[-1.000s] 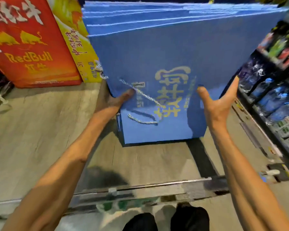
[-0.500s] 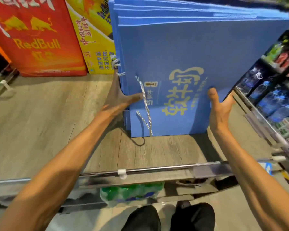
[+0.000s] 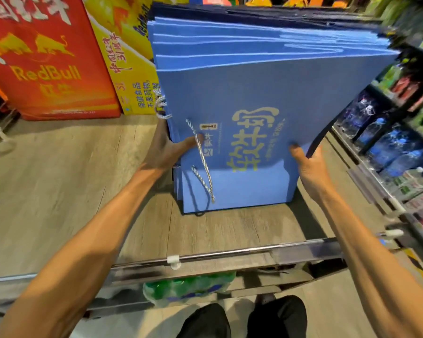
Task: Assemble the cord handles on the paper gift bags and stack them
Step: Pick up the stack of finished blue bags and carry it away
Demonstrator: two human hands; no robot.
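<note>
Two grips on bag stack [image 3: 266,98] | left hand [image 3: 165,148], right hand [image 3: 310,168] | thumbs front, fingers hidden behind

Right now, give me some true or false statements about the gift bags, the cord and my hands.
1. The stack of blue gift bags stands on edge on the wooden shelf. True.
2. The front bag lacks a handle. False: a twisted white cord handle hangs across its face.
3. The left hand holds the stack's left edge, thumb beside the cord handle. True.
4. The right hand hangs clear of the bags. False: it grips the stack's right edge.
5. Bottled water fills the shelves on the right. True.
</note>
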